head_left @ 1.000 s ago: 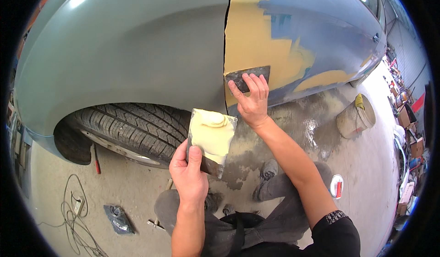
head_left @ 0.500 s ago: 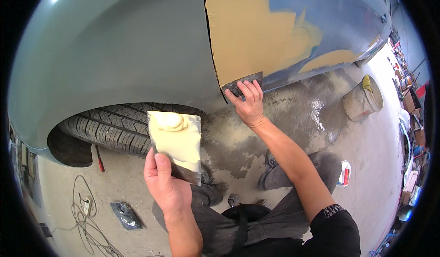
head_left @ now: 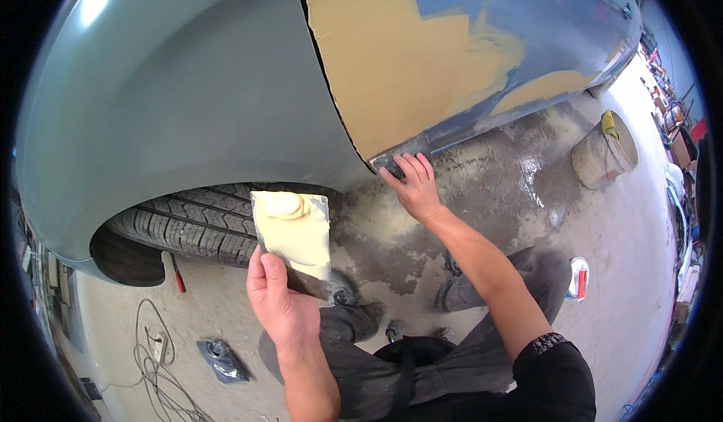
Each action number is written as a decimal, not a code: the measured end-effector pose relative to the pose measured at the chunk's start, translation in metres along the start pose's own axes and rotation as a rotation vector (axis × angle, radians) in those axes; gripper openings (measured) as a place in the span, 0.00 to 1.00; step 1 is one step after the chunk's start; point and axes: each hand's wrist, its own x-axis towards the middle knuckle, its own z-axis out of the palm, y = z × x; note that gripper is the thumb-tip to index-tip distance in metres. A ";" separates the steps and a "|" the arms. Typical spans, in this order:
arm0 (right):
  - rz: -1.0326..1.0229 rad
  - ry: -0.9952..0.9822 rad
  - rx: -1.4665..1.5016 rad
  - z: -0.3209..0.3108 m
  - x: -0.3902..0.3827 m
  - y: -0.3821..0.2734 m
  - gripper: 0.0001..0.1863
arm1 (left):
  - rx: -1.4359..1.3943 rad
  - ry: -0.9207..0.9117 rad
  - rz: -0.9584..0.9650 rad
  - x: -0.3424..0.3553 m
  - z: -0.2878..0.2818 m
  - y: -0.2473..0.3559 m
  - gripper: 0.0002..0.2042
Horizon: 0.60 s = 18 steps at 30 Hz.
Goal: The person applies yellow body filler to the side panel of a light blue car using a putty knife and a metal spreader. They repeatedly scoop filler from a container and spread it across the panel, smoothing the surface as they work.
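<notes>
My left hand [head_left: 277,301] grips a flat mixing board [head_left: 294,237] smeared with pale yellow body filler, a lump of it at the top. My right hand [head_left: 413,185] presses a dark spreader [head_left: 399,158] against the bottom edge of a car door [head_left: 392,68], right beside the door gap. The door is coated in tan filler with blue paint patches further right. A grey-green fender [head_left: 188,98] curves over the black tyre [head_left: 192,226] just behind the board.
A bucket [head_left: 602,155] with a yellow rag stands on the wet concrete floor at right. A small red-and-white can [head_left: 578,277] lies by my knee. Cables [head_left: 162,362], a crumpled dark bag [head_left: 222,358] and a red-handled tool [head_left: 175,271] lie at lower left.
The view has shifted so the door and fender look bigger. My right hand slid the spreader down along the door edge to its bottom corner. The left hand stays on the board.
</notes>
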 end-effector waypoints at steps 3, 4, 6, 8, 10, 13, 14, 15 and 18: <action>0.075 -0.004 0.213 -0.028 0.002 -0.017 0.24 | -0.048 -0.002 -0.006 0.000 0.002 -0.003 0.14; 0.184 -0.071 0.339 -0.040 0.010 -0.023 0.23 | -0.065 -0.010 -0.005 -0.001 0.002 -0.006 0.14; 0.349 -0.034 0.633 -0.071 0.030 -0.035 0.21 | -0.008 -0.040 0.018 -0.002 0.002 -0.012 0.14; 0.684 -0.027 1.189 -0.111 0.053 -0.042 0.17 | 0.007 -0.065 -0.052 -0.005 0.005 -0.020 0.11; 0.885 0.082 1.817 -0.149 0.078 -0.046 0.15 | 0.251 -0.094 -0.075 -0.009 0.008 -0.029 0.13; 0.801 0.057 1.997 -0.196 0.093 -0.061 0.15 | 0.191 -0.180 -0.076 -0.013 0.012 -0.037 0.14; 0.744 -0.071 1.849 -0.203 0.097 -0.062 0.15 | 0.127 -0.192 -0.056 -0.014 0.012 -0.037 0.14; 0.684 -0.190 1.697 -0.209 0.098 -0.060 0.16 | 0.064 -0.206 -0.038 -0.014 0.011 -0.036 0.15; 0.557 -0.424 1.366 -0.214 0.095 -0.049 0.14 | -0.057 -0.220 -0.051 -0.015 0.008 -0.031 0.16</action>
